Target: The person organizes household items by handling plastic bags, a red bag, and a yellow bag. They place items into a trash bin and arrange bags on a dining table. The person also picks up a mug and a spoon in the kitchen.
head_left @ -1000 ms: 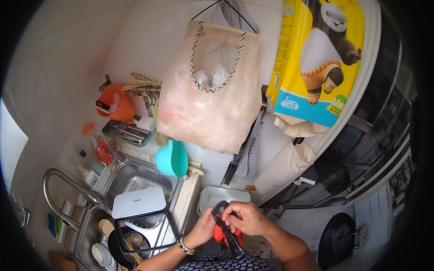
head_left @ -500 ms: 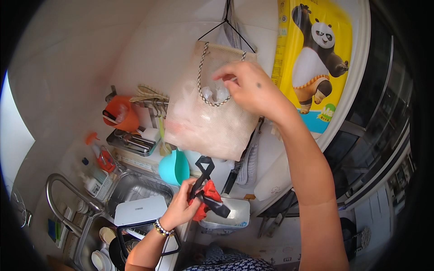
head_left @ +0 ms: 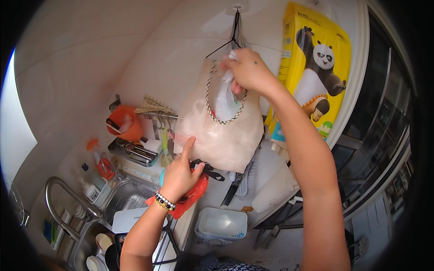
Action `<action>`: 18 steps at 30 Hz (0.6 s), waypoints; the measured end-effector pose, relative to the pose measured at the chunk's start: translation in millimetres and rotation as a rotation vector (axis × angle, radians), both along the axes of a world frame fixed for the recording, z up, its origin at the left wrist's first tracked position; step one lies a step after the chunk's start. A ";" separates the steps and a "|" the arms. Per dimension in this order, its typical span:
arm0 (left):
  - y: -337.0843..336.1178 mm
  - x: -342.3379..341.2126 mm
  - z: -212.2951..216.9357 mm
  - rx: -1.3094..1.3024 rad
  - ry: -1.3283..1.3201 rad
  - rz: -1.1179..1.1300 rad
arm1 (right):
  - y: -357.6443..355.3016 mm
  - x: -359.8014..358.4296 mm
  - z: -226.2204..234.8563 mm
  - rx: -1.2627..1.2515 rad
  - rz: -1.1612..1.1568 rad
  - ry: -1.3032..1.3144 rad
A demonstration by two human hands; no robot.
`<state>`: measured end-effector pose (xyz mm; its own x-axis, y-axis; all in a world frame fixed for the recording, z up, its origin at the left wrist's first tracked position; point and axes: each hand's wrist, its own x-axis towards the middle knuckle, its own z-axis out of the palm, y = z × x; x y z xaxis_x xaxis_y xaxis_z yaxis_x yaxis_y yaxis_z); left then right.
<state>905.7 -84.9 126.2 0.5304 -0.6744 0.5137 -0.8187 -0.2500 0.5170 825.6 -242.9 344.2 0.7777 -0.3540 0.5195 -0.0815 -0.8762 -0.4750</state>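
Observation:
A pale mesh bag (head_left: 219,149) with a braided rope trim hangs by a black cord from a wall hook. At its opening my right hand (head_left: 251,71) is closed on a translucent white plastic bag (head_left: 226,103), whose lower part is still inside the mesh. My left hand (head_left: 179,177) is lower, in front of the mesh bag's bottom left corner. Its index finger points up against or close to the mesh; contact is unclear. Under that palm hangs a red plastic bag (head_left: 193,196) with black handles (head_left: 209,170), held by the other fingers, which are partly hidden.
To the left are a steel sink (head_left: 129,198), a curved faucet (head_left: 68,183), an orange holder (head_left: 125,124) and a utensil rack (head_left: 135,153). A yellow package (head_left: 312,67) with a panda hangs at right. Below stands a lined white bin (head_left: 221,223).
My right hand has closed on the plastic bag and pulled it partway up. My left hand has risen toward the mesh bag with the red bag, which now hangs more spread out.

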 end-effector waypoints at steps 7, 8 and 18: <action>4.5 -4.3 5.8 -0.014 0.050 -0.027 | 19.2 -60.5 20.5 0.267 0.316 -0.897; 8.6 -6.1 9.1 -0.009 0.072 -0.042 | 18.9 -76.2 22.6 0.290 0.362 -0.883; 49.8 -82.3 -8.3 -0.058 0.647 -0.788 | 66.5 -124.8 -126.7 0.784 0.315 -0.367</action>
<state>823.4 -35.1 117.9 0.1340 -0.9346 0.3294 -0.2985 0.2789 0.9127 700.8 -176.3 217.5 0.7320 -0.5088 0.4530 0.3791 -0.2483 -0.8914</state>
